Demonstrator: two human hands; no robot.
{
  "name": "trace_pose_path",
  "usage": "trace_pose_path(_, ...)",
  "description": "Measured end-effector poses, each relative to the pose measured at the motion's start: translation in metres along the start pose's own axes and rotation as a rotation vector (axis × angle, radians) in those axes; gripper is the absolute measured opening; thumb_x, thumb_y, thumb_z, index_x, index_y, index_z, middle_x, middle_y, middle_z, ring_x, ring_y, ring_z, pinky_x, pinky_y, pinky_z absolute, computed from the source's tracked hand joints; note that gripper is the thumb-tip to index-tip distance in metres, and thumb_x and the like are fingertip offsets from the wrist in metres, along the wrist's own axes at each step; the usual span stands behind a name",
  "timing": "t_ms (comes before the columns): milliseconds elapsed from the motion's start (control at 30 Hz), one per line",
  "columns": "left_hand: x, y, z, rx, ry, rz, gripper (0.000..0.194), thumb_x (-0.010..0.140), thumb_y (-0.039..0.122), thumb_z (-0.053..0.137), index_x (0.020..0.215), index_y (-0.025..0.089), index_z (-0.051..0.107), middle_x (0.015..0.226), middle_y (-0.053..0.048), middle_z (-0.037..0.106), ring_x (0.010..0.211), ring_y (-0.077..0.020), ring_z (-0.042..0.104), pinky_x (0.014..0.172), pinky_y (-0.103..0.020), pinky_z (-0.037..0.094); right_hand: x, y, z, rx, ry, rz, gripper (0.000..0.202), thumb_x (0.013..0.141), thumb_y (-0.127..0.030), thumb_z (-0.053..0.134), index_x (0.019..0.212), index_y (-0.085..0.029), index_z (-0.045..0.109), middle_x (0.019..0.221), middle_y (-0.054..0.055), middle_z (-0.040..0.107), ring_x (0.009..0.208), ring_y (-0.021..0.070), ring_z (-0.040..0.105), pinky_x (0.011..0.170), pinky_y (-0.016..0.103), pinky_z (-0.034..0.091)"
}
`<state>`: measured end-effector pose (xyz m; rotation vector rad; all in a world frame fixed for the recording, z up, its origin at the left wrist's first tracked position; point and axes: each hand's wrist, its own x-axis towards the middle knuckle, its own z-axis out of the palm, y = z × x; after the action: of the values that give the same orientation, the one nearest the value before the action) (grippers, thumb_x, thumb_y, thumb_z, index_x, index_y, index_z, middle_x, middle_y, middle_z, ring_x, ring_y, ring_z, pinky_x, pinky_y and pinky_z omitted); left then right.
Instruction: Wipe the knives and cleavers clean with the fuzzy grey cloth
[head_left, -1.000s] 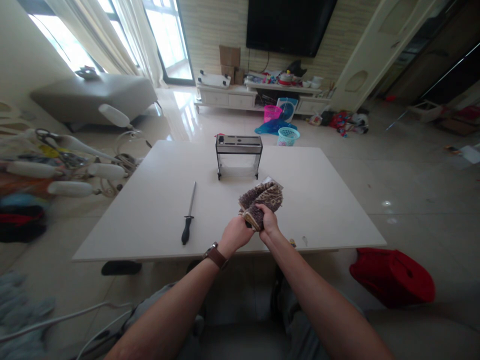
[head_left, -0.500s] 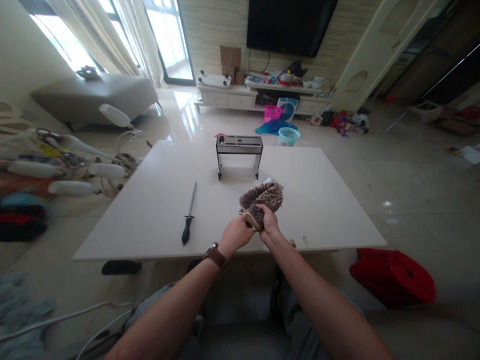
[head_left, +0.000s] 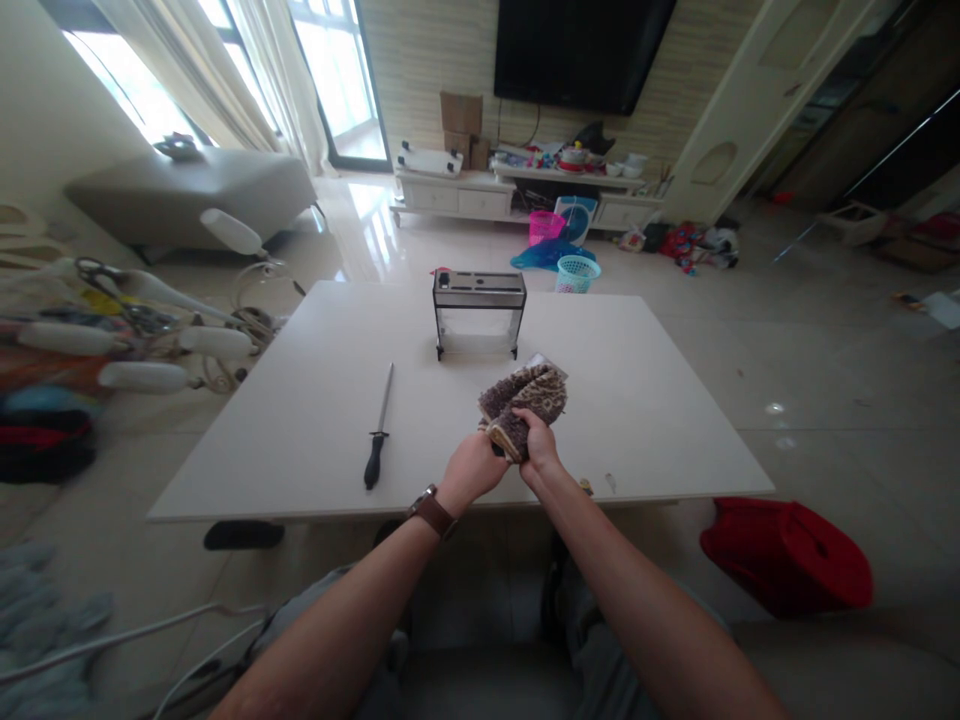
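The person's left forearm (head_left: pixel 352 605) and right forearm (head_left: pixel 626 565) converge forward; the left grip (head_left: pixel 472 468) is curled, back upward, just beside the right grip (head_left: pixel 539 448), which is clenched with its thumb (head_left: pixel 525 417) uppermost.

At the upper left, tall windows (head_left: pixel 334 75) bright with daylight, framed by pale curtains (head_left: pixel 191 75); just below, a padded grey bench (head_left: pixel 187 195). Straight ahead, a wall (head_left: pixel 435 45) in cream horizontal bands, with a large black television (head_left: pixel 585 50) above a low white cabinet (head_left: pixel 480 203). Underfoot, glossy pale floor tiles (head_left: pixel 840 400), streaked with reflected window light. Nearer, a white table (head_left: pixel 277 440), with a red seat (head_left: pixel 780 555) beside the right corner. Far right, dim and blurred, possibly a doorway (head_left: pixel 847 130).
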<state>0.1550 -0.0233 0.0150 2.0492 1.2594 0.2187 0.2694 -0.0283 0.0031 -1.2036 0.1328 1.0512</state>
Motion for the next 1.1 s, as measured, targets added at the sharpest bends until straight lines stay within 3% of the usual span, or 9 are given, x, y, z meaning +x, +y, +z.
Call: trace_pose_path(1100,-0.0001,0.0012,-0.0006,-0.01,-0.003,-0.012,0.028,0.089,0.028,0.066,0.115,0.024,0.077,0.116,-0.011,0.079,0.109,-0.0273,0.073,0.088,-0.031,0.054,0.0064,0.003,-0.003,-0.023,-0.011,-0.006,0.026,0.06,-0.014,0.079,0.086,-0.014,0.074,0.074,0.002,0.079,0.07,0.0203,0.076,0.066,0.028,0.064)
